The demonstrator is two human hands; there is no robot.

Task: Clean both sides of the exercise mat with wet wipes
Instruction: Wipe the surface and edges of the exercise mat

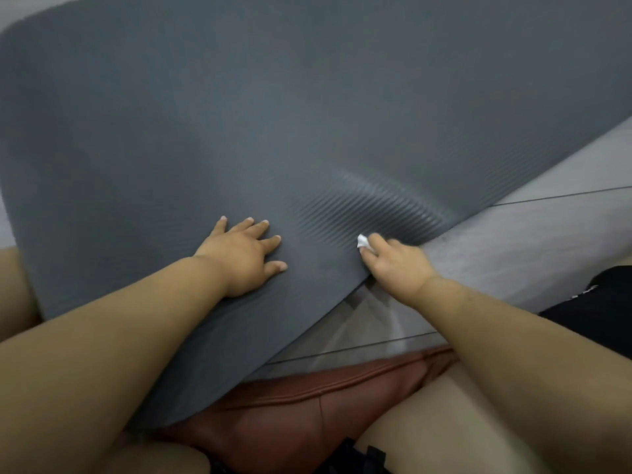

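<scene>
The grey exercise mat [273, 114] lies across the tiled floor [530, 234], my left hand [244, 254] spread flat to pin it while my right hand [393, 265] pinches what looks like a crumpled wet wipe [363, 241] at its edge.

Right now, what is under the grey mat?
The mat lies on the tiled floor, which shows at its right edge; its near corner rests over the person's shorts. Whatever else lies beneath is covered. On top: left hand, flat; right hand, holding a wipe.
</scene>
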